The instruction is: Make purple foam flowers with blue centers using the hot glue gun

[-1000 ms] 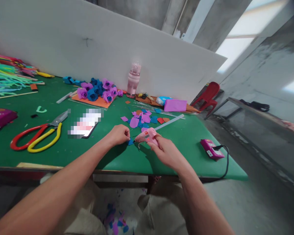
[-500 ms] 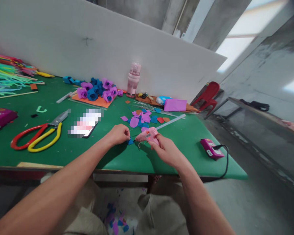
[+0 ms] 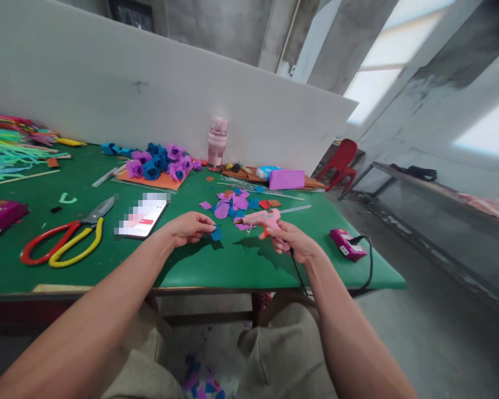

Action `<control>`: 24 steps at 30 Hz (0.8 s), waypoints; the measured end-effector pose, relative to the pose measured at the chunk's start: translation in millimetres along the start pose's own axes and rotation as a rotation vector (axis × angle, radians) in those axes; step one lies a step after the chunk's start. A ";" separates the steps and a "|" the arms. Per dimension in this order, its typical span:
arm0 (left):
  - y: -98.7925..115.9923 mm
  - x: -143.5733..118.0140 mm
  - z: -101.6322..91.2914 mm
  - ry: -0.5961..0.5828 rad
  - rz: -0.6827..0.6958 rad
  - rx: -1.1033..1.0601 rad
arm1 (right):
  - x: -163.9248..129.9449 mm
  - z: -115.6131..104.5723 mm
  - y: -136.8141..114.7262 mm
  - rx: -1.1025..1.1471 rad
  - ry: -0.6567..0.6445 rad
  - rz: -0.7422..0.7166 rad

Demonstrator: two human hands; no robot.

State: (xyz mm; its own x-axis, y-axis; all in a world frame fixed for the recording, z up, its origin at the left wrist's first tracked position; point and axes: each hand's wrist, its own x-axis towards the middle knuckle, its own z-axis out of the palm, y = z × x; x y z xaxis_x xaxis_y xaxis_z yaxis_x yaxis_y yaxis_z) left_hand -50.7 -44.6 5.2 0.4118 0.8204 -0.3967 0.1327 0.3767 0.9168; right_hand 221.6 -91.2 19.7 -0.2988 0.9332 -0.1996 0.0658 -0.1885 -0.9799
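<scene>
My left hand (image 3: 188, 227) pinches a small blue paper petal (image 3: 217, 233) just above the green table (image 3: 233, 266). My right hand (image 3: 293, 244) grips a pink glue gun (image 3: 264, 220) by its handle, nozzle pointing left and held a short way right of the petal, apart from it. A clear glue stick pokes out of the gun's back. A black cord runs down from the gun past my wrist. Behind both hands lies a heap of purple, blue and red paper petals (image 3: 235, 204).
Red and yellow scissors (image 3: 62, 244) and a phone (image 3: 143, 219) lie left of my hands. Finished purple and blue paper flowers (image 3: 158, 160) sit on an orange sheet by a pink bottle (image 3: 217, 143). A magenta power box (image 3: 344, 244) sits right, near the edge. Pipe cleaners (image 3: 8, 149) lie far left.
My right hand has lifted the glue gun up and to the right, away from the blue petal its nozzle was touching. The left hand still holds the petal. The camera tilted slightly.
</scene>
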 end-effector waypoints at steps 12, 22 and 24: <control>5.4 -37.8 32.5 -0.072 0.151 -0.112 | 7.8 -59.2 32.3 -0.628 0.550 0.065; -1.2 -44.8 50.8 -0.052 0.267 0.053 | -13.5 -19.3 15.6 -0.958 0.929 -0.075; 0.6 -45.5 55.6 -0.013 0.289 0.158 | -17.7 7.4 10.1 -0.749 0.682 -0.240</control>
State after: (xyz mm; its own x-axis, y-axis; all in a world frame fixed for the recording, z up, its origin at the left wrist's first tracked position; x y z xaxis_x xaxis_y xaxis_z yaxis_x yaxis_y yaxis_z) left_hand -19.2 -105.6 26.3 0.4639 0.8777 -0.1198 0.1465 0.0574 0.9876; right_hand 220.5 -111.8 13.2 0.2044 0.9399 0.2736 0.7195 0.0452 -0.6930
